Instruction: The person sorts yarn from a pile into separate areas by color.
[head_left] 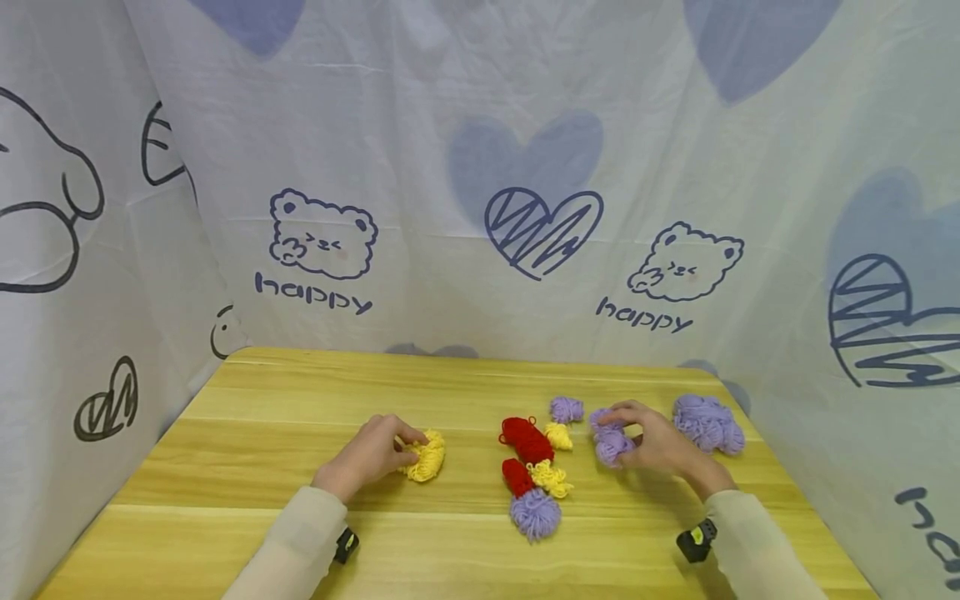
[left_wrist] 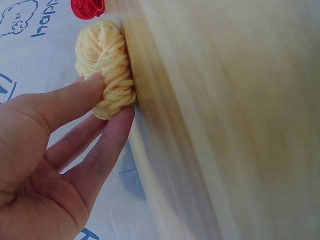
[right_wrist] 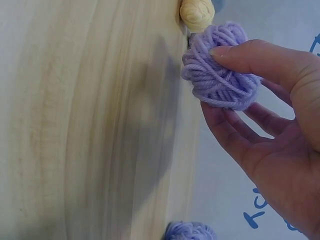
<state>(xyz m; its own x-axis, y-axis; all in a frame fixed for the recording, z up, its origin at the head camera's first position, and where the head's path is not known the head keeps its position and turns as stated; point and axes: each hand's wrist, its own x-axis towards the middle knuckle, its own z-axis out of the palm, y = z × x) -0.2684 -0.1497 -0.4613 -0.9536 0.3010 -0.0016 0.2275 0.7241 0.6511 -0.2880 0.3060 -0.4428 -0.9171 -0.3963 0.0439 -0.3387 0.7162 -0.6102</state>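
Red (head_left: 526, 439), yellow (head_left: 558, 435), purple yarn bundles (head_left: 535, 513) between hands; purple pile (head_left: 708, 423) right.

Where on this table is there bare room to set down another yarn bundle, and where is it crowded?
Free: the wooden table left of the left hand, the back strip by the cloth, and the front edge between the sleeves. Crowded: from the red yarn to the right hand and large purple heap.
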